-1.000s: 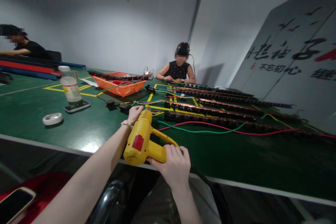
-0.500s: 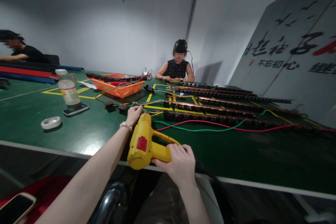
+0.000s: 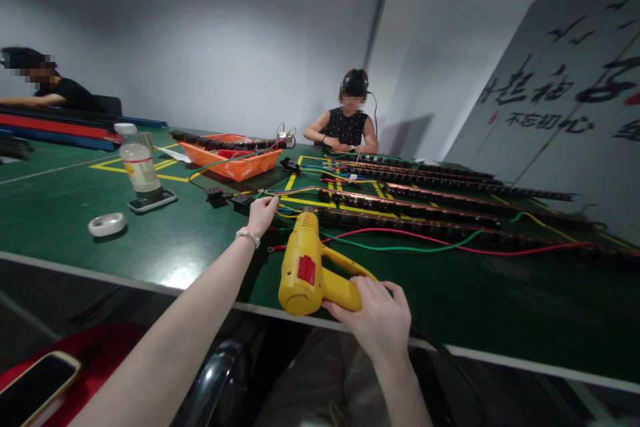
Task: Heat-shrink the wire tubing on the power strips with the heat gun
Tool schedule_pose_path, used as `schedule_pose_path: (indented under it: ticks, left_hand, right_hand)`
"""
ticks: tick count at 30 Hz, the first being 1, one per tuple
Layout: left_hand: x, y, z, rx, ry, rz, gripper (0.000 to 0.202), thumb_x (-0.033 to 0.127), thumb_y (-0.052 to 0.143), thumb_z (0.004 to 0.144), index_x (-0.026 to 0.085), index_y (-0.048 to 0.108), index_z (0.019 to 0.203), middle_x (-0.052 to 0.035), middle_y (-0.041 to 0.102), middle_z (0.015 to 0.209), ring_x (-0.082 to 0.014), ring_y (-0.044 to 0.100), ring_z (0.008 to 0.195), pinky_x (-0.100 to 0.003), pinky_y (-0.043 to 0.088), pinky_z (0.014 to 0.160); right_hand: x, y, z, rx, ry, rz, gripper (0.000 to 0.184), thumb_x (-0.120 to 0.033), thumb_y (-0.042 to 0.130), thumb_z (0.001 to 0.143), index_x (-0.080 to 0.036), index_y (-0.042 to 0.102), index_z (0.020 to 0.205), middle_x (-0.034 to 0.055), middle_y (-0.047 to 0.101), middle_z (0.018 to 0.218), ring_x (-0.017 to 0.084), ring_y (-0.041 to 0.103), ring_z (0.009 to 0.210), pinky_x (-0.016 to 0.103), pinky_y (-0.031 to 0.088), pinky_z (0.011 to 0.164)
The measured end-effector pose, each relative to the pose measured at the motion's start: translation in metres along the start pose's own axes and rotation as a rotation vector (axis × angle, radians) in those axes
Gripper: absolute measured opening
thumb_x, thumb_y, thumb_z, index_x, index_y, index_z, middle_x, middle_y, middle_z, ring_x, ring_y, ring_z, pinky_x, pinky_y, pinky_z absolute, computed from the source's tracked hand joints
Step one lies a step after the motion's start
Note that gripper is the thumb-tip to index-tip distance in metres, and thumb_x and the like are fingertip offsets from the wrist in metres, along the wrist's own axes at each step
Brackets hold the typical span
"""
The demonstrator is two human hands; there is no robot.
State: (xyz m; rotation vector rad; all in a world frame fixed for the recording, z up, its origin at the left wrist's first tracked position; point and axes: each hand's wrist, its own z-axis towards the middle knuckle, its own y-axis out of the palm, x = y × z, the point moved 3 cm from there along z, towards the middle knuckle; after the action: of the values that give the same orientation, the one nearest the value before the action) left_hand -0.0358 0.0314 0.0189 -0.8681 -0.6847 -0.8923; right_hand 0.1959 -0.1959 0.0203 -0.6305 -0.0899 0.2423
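Head view, and my right hand (image 3: 380, 320) is wrapped tight round the handle of the yellow heat gun (image 3: 306, 270), fingers fully closed on it. The gun sits low over the near edge of the desk (image 3: 65, 220). Its barrel runs away from me, and its nozzle (image 3: 306, 212) aims at the near ends of the long dark strips (image 3: 400, 203) lying left to right across the green top. The handle angles back and to the right into my palm.

My left hand (image 3: 261, 213) is out ahead, wrist up, fingers drawn together at the bundle of coloured wires (image 3: 283, 193). Whether they actually pinch a wire I cannot tell from here. That hand is just to the left of the nozzle, close beside it but not touching. So the left hand is the nearer one to the wire ends, and the nozzle points just past its fingertips.

A red wire (image 3: 400, 237) and a green wire (image 3: 380, 248) trail off to the right along the strips. Further left stand an orange basket (image 3: 230, 165), a bottle (image 3: 139, 163) and a tape roll (image 3: 106, 223). A co-worker (image 3: 350, 128) sits at the far side.
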Motion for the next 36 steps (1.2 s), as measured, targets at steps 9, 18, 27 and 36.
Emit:
schedule_pose_path:
  ticks: [9, 18, 27, 36]
  left_hand:
    - [0.001, -0.001, -0.001, 0.005, 0.039, 0.069, 0.045, 0.049, 0.037, 0.084, 0.016, 0.053, 0.058, -0.0009, 0.053, 0.056, -0.0123, 0.046, 0.057, -0.023, 0.030, 0.056]
    - [-0.005, 0.001, 0.001, -0.048, -0.049, 0.141, 0.052, 0.055, 0.033, 0.084, 0.017, 0.054, 0.056, -0.0044, 0.059, 0.058, -0.0156, 0.051, 0.058, -0.025, 0.032, 0.057]
    - [-0.007, 0.002, 0.001, -0.048, -0.067, 0.124, 0.050, 0.051, 0.038, 0.085, 0.015, 0.056, 0.055, -0.0026, 0.056, 0.055, -0.0139, 0.049, 0.056, -0.025, 0.031, 0.053]
    - [-0.005, -0.001, 0.006, -0.054, -0.174, -0.033, 0.038, 0.039, 0.054, 0.086, 0.012, 0.057, 0.111, -0.0043, 0.057, 0.113, -0.0266, 0.056, 0.099, -0.041, 0.050, 0.083]
  right_hand:
    - [0.003, -0.002, -0.001, 0.014, -0.013, -0.037, 0.048, -0.066, 0.051, 0.077, -0.018, 0.057, 0.073, -0.0002, 0.061, 0.065, 0.013, 0.057, 0.063, 0.031, 0.034, 0.076]
    - [-0.005, 0.001, -0.001, 0.020, -0.014, -0.021, 0.047, -0.064, 0.051, 0.077, -0.017, 0.056, 0.074, 0.0000, 0.061, 0.066, 0.014, 0.057, 0.064, 0.032, 0.035, 0.078]
    - [-0.034, 0.013, 0.005, 0.017, 0.018, 0.040, 0.055, -0.071, 0.043, 0.079, -0.018, 0.054, 0.070, 0.0007, 0.056, 0.062, 0.015, 0.054, 0.063, 0.033, 0.034, 0.076]
    - [-0.049, 0.025, 0.011, 0.016, -0.008, 0.057, 0.056, -0.072, 0.042, 0.078, -0.018, 0.054, 0.070, 0.0007, 0.054, 0.062, 0.015, 0.053, 0.064, 0.032, 0.034, 0.077]
